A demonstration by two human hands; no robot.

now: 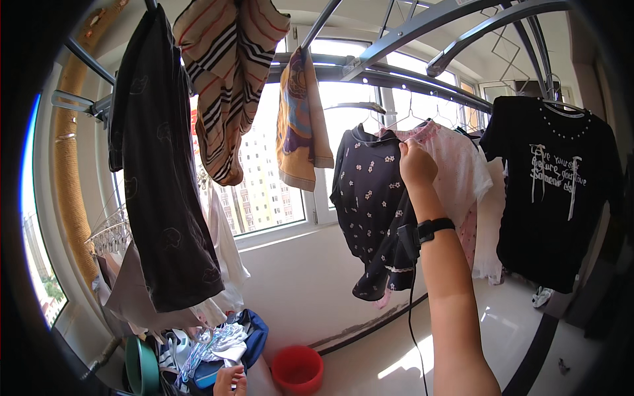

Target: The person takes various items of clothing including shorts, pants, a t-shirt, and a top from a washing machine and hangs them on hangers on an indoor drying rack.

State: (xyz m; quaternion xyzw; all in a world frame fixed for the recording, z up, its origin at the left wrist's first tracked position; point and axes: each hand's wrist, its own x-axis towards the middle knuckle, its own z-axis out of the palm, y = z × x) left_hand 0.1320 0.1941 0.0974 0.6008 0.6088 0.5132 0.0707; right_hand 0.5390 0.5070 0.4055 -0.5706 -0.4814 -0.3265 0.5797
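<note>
My right hand is raised and closed on the shoulder of a dark shirt with small white flowers, which hangs from a wire hanger. A black band with a small device and a cable is on that wrist. Directly behind the shirt hang pink garments. To the right, a black T-shirt with white lettering and beads hangs on its own hanger. My left hand is low at the bottom edge, fingers curled, in front of a pile of cords and cloth; whether it holds anything cannot be told.
Overhead run the metal bars of a drying rack. Dark trousers, a striped checked cloth and a patterned cloth hang left. A red bucket and a green basin stand low, near a blue bag. Windows are behind.
</note>
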